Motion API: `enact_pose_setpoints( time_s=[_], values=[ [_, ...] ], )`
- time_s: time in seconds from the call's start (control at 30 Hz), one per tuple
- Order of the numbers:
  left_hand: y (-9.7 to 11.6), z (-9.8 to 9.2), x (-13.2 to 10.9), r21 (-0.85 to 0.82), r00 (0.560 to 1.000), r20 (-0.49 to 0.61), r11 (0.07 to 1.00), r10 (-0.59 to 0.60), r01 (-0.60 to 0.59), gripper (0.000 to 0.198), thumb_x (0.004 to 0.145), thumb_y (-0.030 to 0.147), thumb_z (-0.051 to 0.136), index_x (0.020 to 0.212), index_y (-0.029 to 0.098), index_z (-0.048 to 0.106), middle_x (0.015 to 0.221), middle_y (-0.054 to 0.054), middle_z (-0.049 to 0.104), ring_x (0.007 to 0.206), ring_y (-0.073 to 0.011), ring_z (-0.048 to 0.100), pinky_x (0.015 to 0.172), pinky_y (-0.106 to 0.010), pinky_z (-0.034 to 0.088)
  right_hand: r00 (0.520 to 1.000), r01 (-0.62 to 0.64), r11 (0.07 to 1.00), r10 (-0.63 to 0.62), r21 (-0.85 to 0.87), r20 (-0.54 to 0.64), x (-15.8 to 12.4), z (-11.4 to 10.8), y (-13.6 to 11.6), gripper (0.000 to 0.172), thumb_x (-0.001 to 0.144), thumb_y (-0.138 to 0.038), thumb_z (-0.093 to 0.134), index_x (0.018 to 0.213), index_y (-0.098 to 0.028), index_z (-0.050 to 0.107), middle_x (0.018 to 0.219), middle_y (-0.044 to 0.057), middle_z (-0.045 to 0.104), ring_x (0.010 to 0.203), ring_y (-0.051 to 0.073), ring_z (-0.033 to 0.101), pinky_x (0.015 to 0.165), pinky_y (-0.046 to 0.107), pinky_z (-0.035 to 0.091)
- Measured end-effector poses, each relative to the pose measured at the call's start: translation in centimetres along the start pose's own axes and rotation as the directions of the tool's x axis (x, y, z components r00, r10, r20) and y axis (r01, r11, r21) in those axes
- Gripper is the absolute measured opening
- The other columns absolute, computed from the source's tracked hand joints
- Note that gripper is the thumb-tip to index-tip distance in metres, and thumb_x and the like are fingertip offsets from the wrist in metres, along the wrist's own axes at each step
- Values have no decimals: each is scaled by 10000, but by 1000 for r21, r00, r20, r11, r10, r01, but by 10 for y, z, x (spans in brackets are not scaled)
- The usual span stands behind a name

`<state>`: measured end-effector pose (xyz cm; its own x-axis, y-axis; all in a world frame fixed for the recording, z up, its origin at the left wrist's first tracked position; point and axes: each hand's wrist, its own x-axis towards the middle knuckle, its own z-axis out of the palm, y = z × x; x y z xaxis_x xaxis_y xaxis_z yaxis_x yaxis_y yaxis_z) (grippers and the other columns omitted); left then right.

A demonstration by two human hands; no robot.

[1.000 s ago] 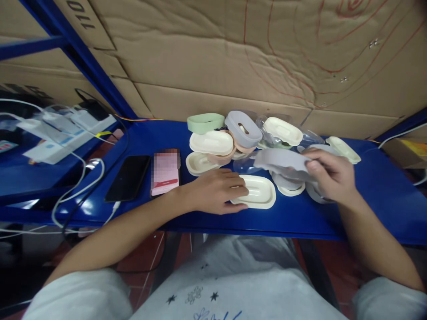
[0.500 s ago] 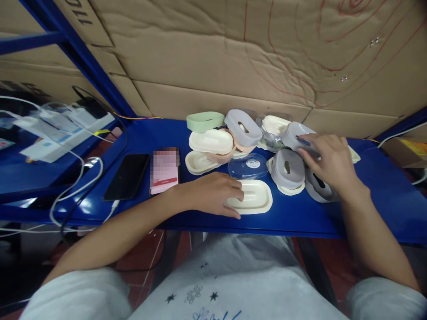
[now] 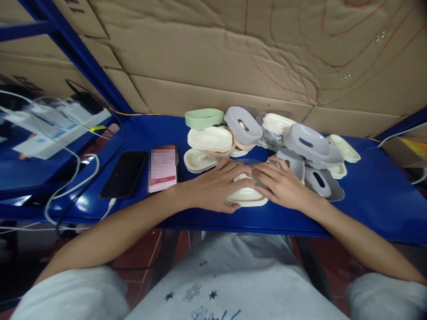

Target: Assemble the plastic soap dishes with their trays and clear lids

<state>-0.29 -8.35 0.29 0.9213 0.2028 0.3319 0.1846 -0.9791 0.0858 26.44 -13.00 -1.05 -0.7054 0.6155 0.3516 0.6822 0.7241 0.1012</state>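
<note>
A shallow cream oval dish lies near the front edge of the blue table, between my hands. My left hand curls round its left end, thumb at the near rim and fingers over the top. From the right, my right hand reaches over the far right part of the dish with fingers stretched out; its fingertips meet those of my left hand. Behind the fingers, a clear blue lid is mostly covered. Close to my right hand are grey oval holders with slots, one grey holder resting on others and a grey piece in front.
Cream dishes, a green oval ring and another grey holder are heaped at the back. To the left lie a black phone and a pink-screened phone. White cables trail from a power strip. Cardboard backs the table.
My right hand has left the grey holders and moved left to the cream dish. The grey holder it held now rests on the pile. My left hand remains at the dish.
</note>
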Motion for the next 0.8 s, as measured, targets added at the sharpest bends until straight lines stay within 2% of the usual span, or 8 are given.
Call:
enact_pose_setpoints(
  time_s=[0.1,0.2,0.33,0.47,0.57,0.63,0.7,0.8],
  values=[
    [-4,5,-2,-29,1000,-24,1000,-2,1,611,882,316,752,1421,178,500,1460,-203,541,1377,-384,512,1171,-595,402,998,61,994,-60,89,-17,-3,-8,-1,382,1065,-424,590,1276,-121,691,1237,172,735,1163,302,663,1116,523,440],
    [-8,9,-3,-71,999,-29,997,-16,13,610,901,299,746,1439,186,482,1459,-197,540,1389,-368,517,1173,-561,433,996,91,986,-90,141,-14,-4,-12,-4,405,1059,-439,596,1280,-109,677,1204,175,720,1152,301,644,1036,467,483],
    [-11,9,-5,-92,999,-24,995,-37,35,609,910,293,748,1449,220,473,1481,-180,523,1410,-361,514,1182,-553,438,996,83,994,-80,77,-34,-3,-9,-4,370,1076,-389,572,1302,-112,668,1238,171,726,1161,293,647,1022,442,471],
    [-11,3,-6,-34,998,-30,998,-62,61,614,900,347,792,1431,206,517,1518,-199,496,1413,-400,489,1179,-604,409,998,-33,996,28,-80,-64,-3,-14,2,305,1093,-273,524,1337,-155,663,1273,131,745,1181,275,657,1028,422,431],
    [-10,0,-6,28,999,-17,999,-39,40,487,893,370,820,1302,186,630,1478,-202,538,1351,-414,523,1147,-612,410,988,-157,966,156,-204,-20,-7,-27,7,277,1097,-346,525,1176,-158,712,1146,122,768,1077,278,677,939,401,425],
    [-9,0,-6,36,1000,18,999,0,0,331,911,375,810,1154,180,697,1346,-167,630,1228,-364,597,1102,-552,447,970,-222,924,242,-311,28,-12,-36,11,377,1079,-486,543,1029,-154,714,1008,134,762,977,291,680,874,399,418],
    [-9,1,-6,-1,997,68,999,35,-35,243,937,392,787,1039,181,726,1150,-112,699,1048,-286,652,1019,-460,496,951,-241,885,298,-399,87,-17,-41,14,468,1046,-591,557,978,-150,700,940,147,749,923,306,679,844,402,413],
    [-9,2,-6,-79,992,120,997,34,-25,220,966,409,748,986,189,744,1025,-74,710,918,-238,668,928,-396,523,933,-238,869,328,-435,146,-23,-45,18,429,1041,-555,584,1014,-145,705,943,153,762,897,302,693,839,393,421]
  ],
)
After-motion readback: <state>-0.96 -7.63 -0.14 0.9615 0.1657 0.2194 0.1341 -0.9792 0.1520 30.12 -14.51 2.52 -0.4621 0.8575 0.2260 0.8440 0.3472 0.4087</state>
